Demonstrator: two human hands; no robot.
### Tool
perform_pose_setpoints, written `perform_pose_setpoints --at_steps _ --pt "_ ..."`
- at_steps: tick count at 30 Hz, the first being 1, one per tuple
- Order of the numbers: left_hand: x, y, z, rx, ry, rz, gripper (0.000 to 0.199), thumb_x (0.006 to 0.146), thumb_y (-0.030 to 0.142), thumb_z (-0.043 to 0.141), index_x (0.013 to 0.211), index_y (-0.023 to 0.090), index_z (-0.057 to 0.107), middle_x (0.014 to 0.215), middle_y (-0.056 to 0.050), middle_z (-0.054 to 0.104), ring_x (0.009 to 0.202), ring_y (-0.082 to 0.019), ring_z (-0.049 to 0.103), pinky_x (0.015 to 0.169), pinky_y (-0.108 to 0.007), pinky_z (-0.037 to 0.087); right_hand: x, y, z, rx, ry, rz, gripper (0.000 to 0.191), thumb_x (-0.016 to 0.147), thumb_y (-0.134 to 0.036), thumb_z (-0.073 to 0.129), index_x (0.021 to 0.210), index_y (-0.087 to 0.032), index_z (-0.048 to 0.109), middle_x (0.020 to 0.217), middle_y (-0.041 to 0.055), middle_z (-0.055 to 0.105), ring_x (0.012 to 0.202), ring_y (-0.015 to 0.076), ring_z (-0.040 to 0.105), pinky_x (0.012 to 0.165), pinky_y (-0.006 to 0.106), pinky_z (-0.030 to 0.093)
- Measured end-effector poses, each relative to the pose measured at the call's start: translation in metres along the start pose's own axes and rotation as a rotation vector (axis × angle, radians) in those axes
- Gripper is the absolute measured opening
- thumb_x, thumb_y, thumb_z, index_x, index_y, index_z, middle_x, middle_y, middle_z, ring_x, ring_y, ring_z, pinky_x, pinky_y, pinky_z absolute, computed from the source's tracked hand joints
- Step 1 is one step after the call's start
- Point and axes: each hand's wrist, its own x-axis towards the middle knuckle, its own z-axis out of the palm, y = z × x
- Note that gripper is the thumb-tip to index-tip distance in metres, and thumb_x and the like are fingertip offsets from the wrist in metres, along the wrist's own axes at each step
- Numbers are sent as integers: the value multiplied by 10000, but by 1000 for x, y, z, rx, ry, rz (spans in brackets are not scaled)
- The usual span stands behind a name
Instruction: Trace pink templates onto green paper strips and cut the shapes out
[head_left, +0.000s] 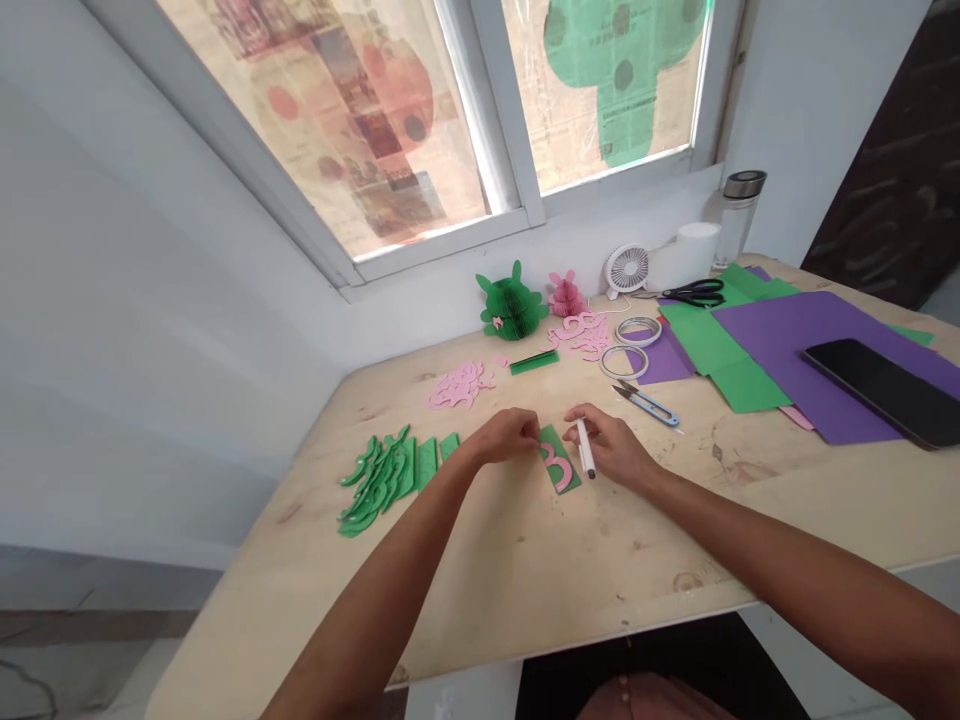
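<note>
A green paper strip (552, 439) lies on the table between my hands, with a curved pink paper cutout (561, 474) on top of it. My left hand (508, 436) is at the strip's left edge, its fingers pinched together against the cutout's end. On the other side, my right hand (609, 447) holds a white pen (585, 449), its dark end pointing down toward me. The pen is just right of the strip. Left of my left hand lie green paper rectangles (427, 462) and a heap of curved green cutouts (379, 480).
Pink scraps (461, 385), a folded green strip (534, 362), tape rolls (624, 362) and blue thread snips (649, 404) lie beyond my hands. Honeycomb paper figures (512, 305), a small fan (627, 270) and black scissors (694, 292) are behind. A phone (885, 390) rests on purple paper (787, 325) at right.
</note>
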Motion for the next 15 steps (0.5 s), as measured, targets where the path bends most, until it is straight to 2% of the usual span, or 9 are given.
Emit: perform_pose_setpoints --at_steps 6,11,15 --pt "-19 12 -10 -203 54 70 118 755 280 589 723 168 569 641 27 580 615 -107 544 574 -217 430 1 6 7 63 2 -21 213 774 -295 589 972 -233 539 733 -18 670 652 155 621 612 267 458" --pt "-24 25 -16 -268 109 101 197 747 354 613 707 165 571 644 18 586 602 -101 530 556 -214 426 0 6 7 68 1 -43 213 767 -319 596 953 -228 547 636 -41 592 579 134 539 558 247 411" --pt "-25 24 -11 -235 238 68 170 777 343 580 814 178 591 746 -5 629 684 -128 570 623 -244 462 2 9 5 44 71 -49 205 743 -279 593 940 -228 565 594 -57 525 569 129 505 556 243 390"
